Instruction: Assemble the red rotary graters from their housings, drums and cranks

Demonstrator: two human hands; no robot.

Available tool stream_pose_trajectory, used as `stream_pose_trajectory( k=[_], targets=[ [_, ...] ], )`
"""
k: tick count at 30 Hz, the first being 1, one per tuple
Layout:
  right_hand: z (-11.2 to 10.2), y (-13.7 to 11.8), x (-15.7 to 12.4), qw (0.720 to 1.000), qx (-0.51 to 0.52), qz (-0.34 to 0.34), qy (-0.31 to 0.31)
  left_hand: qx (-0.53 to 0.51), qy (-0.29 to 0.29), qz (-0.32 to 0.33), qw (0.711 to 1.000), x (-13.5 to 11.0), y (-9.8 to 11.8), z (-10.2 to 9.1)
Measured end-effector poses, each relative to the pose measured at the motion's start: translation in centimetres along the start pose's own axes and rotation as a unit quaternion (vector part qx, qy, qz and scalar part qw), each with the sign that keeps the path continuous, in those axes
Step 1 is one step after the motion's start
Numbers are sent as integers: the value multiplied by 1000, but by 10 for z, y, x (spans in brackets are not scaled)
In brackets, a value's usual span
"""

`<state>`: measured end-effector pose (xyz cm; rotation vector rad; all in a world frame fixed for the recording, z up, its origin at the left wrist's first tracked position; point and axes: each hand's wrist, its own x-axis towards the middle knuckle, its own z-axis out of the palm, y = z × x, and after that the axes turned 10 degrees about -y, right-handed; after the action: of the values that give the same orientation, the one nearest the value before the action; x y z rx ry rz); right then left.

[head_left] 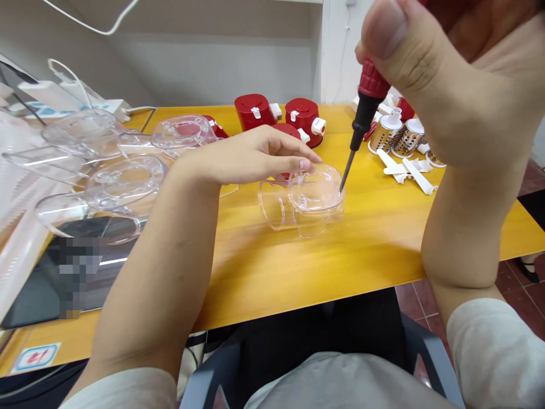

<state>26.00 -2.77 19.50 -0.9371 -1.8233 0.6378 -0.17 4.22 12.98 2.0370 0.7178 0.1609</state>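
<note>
A clear plastic housing (315,213) with a round upper rim and a tube opening to the left sits on the yellow table. My left hand (268,153) reaches over its back left side, thumb and index finger at the rim; the other fingers are partly hidden. High at the right, my right hand (451,74) is closed around a screwdriver (367,108) with a red and black handle. Its shaft slants down, and the tip meets the right side of the housing's rim. Whether a screw is under the tip cannot be made out.
Several more clear housings (123,182) crowd the left, beside a dark phone-like slab (42,278). Red round housings (302,116) with white fittings stand at the back. Perforated metal drums (385,133) and white plastic strips (419,176) lie at the right. A power strip (110,107) is back left.
</note>
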Motion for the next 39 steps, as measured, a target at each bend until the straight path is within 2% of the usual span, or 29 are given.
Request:
stream_pose_trajectory(
  k=[2, 5, 9, 12, 20, 24, 28, 39],
  targets=[
    [4, -10, -9, 998, -47, -33, -2, -3, -5, -3, 1000, 0, 0, 0],
    [-1, -25, -21, 992, -102, -73, -7, 1, -13, -8, 1000, 0, -1, 0],
    [-10, -36, -28, 989, -120, -50, -68, 9, -16, -15, 1000, 1, -2, 0],
    [-13, -35, -28, 985, -118, -66, -104, 5, -15, -17, 1000, 2, -3, 0],
    [-12, -22, -30, 981, -133, -112, -85, -8, 18, 14, 1000, 1, -8, 1],
    [-5, -13, -29, 975, -142, -168, -41, 2, -12, -5, 1000, 1, -6, 0],
    [-4, -10, -29, 974, -139, -175, -43, 17, -27, -7, 999, 1, -3, -1],
    [-3, -8, -30, 968, -144, -200, -42, 17, -5, 17, 1000, 3, -8, 1]
  ],
)
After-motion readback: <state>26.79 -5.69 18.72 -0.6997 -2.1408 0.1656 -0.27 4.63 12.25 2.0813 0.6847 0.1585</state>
